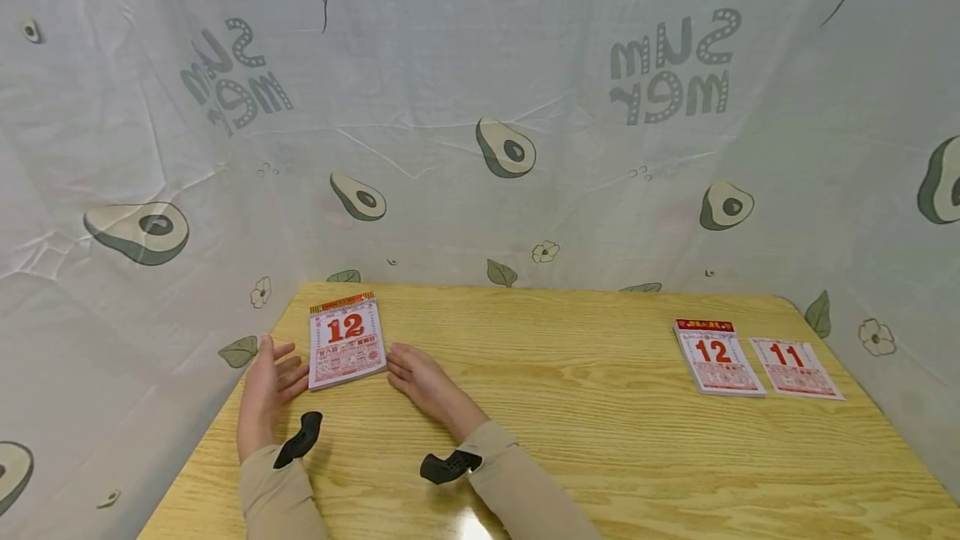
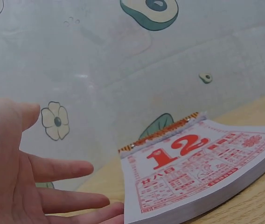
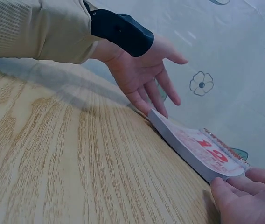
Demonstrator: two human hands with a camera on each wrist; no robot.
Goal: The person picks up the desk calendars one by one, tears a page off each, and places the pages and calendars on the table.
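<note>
A thick tear-off calendar pad (image 1: 347, 342) showing a red 12 lies at the left of the table, its gold-and-red binding at the far edge. My left hand (image 1: 272, 382) is at its left side, fingers spread and fairly straight, fingertips by the pad's edge. On the other side, my right hand (image 1: 423, 382) has its fingertips at the pad's right edge. In the left wrist view the pad (image 2: 193, 172) shows its thick stack of pages. Both hands flank the pad (image 3: 193, 149) in the right wrist view, neither curled round it.
At the right of the wooden table (image 1: 562, 373) lies a second calendar pad (image 1: 718, 361) with a red 12 and a red header. Beside it is a loose sheet (image 1: 797, 369) with a red 11. A pale avocado-print curtain (image 1: 450, 215) hangs behind and along the sides.
</note>
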